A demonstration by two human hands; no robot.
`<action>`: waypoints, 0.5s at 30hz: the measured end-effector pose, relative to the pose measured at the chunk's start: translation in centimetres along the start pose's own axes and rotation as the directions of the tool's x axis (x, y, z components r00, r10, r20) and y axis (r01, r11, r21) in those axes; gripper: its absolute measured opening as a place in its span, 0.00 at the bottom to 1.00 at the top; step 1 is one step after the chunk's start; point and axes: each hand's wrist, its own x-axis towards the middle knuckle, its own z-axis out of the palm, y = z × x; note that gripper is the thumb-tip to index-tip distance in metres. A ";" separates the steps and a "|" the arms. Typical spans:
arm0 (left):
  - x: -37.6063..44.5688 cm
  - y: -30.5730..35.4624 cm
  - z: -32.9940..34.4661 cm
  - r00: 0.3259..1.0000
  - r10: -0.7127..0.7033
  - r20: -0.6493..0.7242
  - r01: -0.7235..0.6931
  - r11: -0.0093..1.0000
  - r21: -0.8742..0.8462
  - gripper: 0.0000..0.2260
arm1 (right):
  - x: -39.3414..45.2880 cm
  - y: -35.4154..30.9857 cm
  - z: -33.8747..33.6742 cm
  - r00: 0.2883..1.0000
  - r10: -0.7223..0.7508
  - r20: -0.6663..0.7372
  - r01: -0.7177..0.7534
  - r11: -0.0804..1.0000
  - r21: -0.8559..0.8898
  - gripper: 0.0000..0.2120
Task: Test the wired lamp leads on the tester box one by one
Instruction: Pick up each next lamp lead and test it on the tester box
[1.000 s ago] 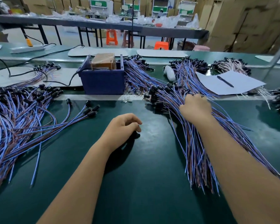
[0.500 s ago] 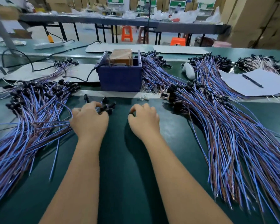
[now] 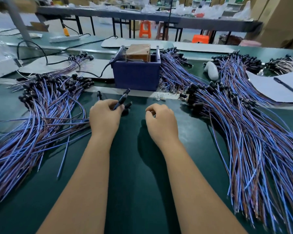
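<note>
In the head view, the left hand [image 3: 103, 119] gripped a lamp lead [image 3: 121, 100] at centre frame, its black lamp end now raised and tilted toward the blue tester box [image 3: 136, 76] just above; half a second earlier that hand had been pressing on the leads on the belt. The right hand [image 3: 161, 122] had come in from the right-hand bundle [image 3: 235, 132] and hung curled beside it, apparently holding nothing, though its fingertips were hidden. One lead seemed singled out for testing, not yet at the box.
</note>
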 end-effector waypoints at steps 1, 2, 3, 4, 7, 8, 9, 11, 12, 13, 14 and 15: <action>-0.1 0.2 0.0 1.000 0.005 -0.007 -0.005 0.999 -0.051 0.02 | -0.1 -0.1 0.1 1.000 -0.024 -0.008 0.024 1.000 -0.002 0.10; -0.1 0.3 0.1 1.000 0.009 -0.007 -0.009 0.996 -0.085 0.01 | -0.1 -0.3 0.2 0.999 -0.052 -0.013 0.052 0.999 0.000 0.11; 0.0 0.3 0.2 1.000 0.014 0.002 -0.013 0.994 -0.108 0.01 | -0.1 -0.4 0.2 0.997 -0.078 -0.019 0.078 0.997 0.009 0.11; 0.0 0.3 0.3 0.999 0.023 0.023 -0.020 0.992 -0.121 0.03 | -0.2 -0.4 0.3 0.995 -0.096 -0.028 0.097 0.995 0.031 0.11; 0.0 0.5 0.6 0.996 0.029 0.084 -0.014 0.985 -0.172 0.09 | -0.3 -0.7 0.3 0.998 -0.064 -0.018 0.067 0.974 0.219 0.09; -0.1 0.7 0.6 0.995 0.027 0.097 -0.006 0.978 -0.209 0.11 | -0.4 -0.8 0.4 0.999 -0.035 0.006 0.032 0.955 0.295 0.07; -0.2 0.8 0.6 0.993 0.033 0.113 -0.003 0.967 -0.254 0.12 | -0.4 -0.9 0.4 0.999 -0.020 0.026 0.009 0.938 0.347 0.06; -0.3 1.0 0.5 0.983 0.059 0.172 0.008 0.932 -0.363 0.13 | -0.4 -1.0 0.4 0.998 -0.041 0.049 0.020 0.930 0.367 0.07; -0.4 1.1 0.5 0.978 0.067 0.198 0.019 0.913 -0.408 0.12 | -0.5 -1.1 0.5 0.997 -0.058 0.059 0.033 0.930 0.365 0.07; -0.5 1.1 0.6 0.975 0.072 0.208 0.026 0.901 -0.432 0.12 | -0.5 -1.1 0.5 0.995 -0.072 0.067 0.042 0.929 0.367 0.07; -0.5 1.1 0.6 0.976 0.075 0.203 0.024 0.894 -0.447 0.12 | -0.5 -1.1 0.6 0.994 -0.081 0.074 0.048 0.928 0.369 0.07; -0.5 1.2 0.6 0.979 0.076 0.191 0.023 0.882 -0.470 0.12 | -0.4 -1.1 0.7 0.993 -0.082 0.082 0.046 0.928 0.370 0.08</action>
